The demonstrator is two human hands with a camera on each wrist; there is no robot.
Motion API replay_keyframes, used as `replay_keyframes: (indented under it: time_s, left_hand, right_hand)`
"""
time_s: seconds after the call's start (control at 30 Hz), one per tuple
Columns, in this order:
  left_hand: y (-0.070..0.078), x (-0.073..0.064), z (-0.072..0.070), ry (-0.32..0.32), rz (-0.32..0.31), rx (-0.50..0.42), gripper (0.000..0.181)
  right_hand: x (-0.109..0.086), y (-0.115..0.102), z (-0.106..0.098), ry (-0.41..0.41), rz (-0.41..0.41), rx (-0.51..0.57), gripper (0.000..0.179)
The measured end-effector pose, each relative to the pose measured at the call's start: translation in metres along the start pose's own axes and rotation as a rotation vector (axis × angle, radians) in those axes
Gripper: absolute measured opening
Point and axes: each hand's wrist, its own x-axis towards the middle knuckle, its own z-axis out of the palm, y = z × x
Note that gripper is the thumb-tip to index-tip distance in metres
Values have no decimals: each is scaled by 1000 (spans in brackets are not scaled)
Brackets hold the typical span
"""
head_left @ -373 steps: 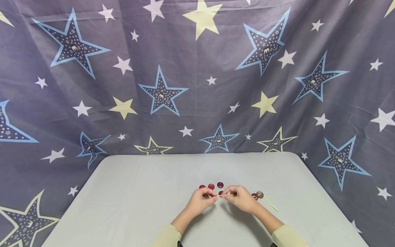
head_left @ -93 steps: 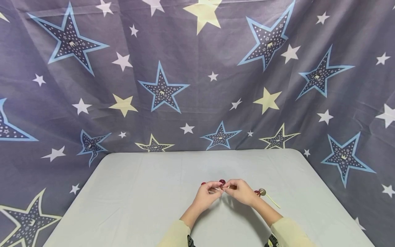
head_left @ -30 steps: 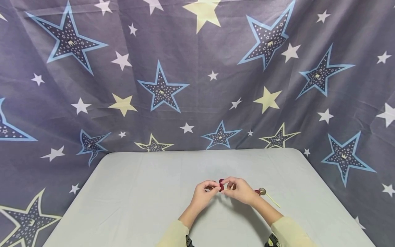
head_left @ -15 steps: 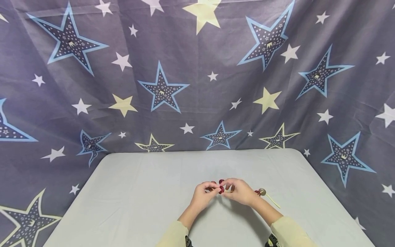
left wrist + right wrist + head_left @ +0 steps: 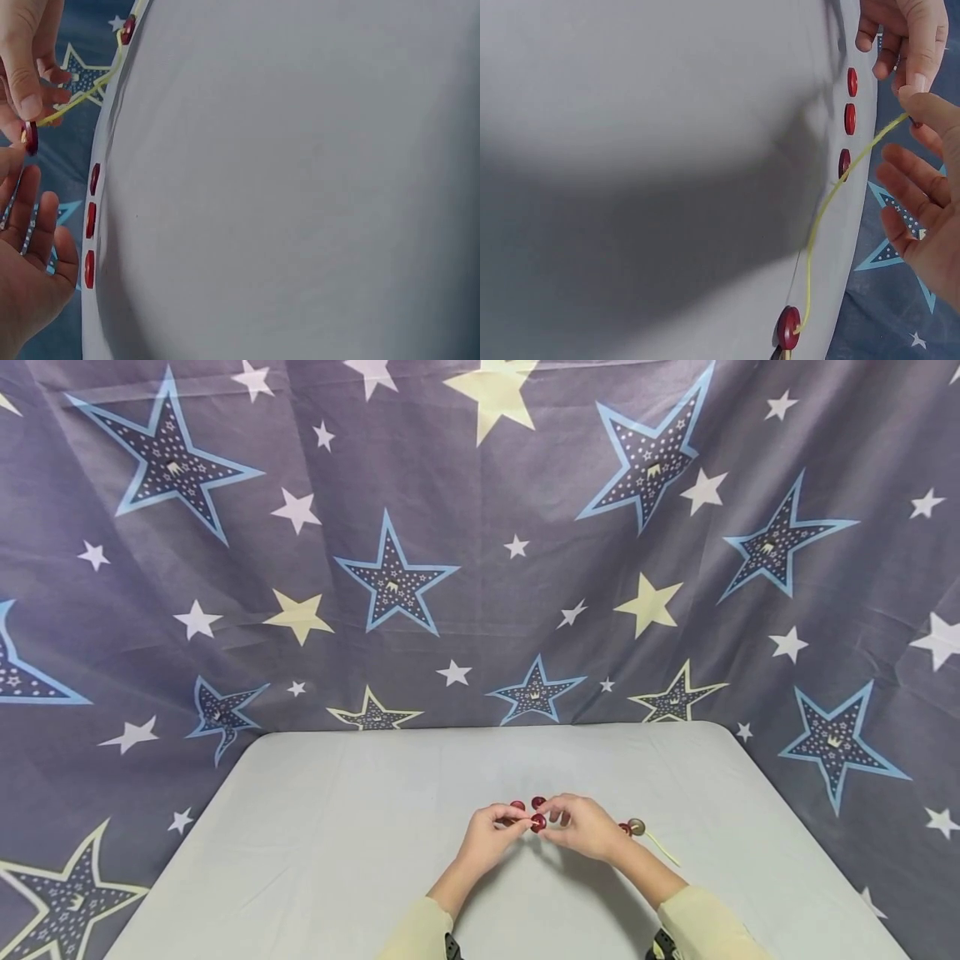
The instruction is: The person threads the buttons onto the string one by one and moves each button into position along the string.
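A dark red round button [image 5: 538, 823] hangs between my two hands above the table, a yellow cord [image 5: 826, 201] passing through its middle. My left hand [image 5: 486, 842] pinches the short cord end at the button's left side. With thumb and fingertip, my right hand [image 5: 585, 828] holds the button's edge; its other fingers spread loosely in the right wrist view. From the button the cord runs under my right hand to a threaded red button [image 5: 788, 328] on the table. A brownish button [image 5: 637, 827] sits beyond it, with the cord's tail trailing right.
Three loose red buttons lie in a row behind my hands: a bright red button [image 5: 852, 82], another red button [image 5: 850, 118] and a darker button [image 5: 844, 164]. They rest on a pale cloth-covered table [image 5: 337, 843]. A star-patterned curtain [image 5: 480, 527] rises behind the far edge.
Since the oldest frame, a dark red button has been lifted off the table onto the cord. Over the last second it has turned, its face and the cord end now showing.
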Motion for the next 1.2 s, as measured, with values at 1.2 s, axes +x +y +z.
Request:
replay_keyframes:
  time_s: [1.2]
  left_hand:
    - [4, -3, -14, -88, -61, 55, 10]
  right_hand:
    - [-6, 8, -3, -26, 63, 12, 26]
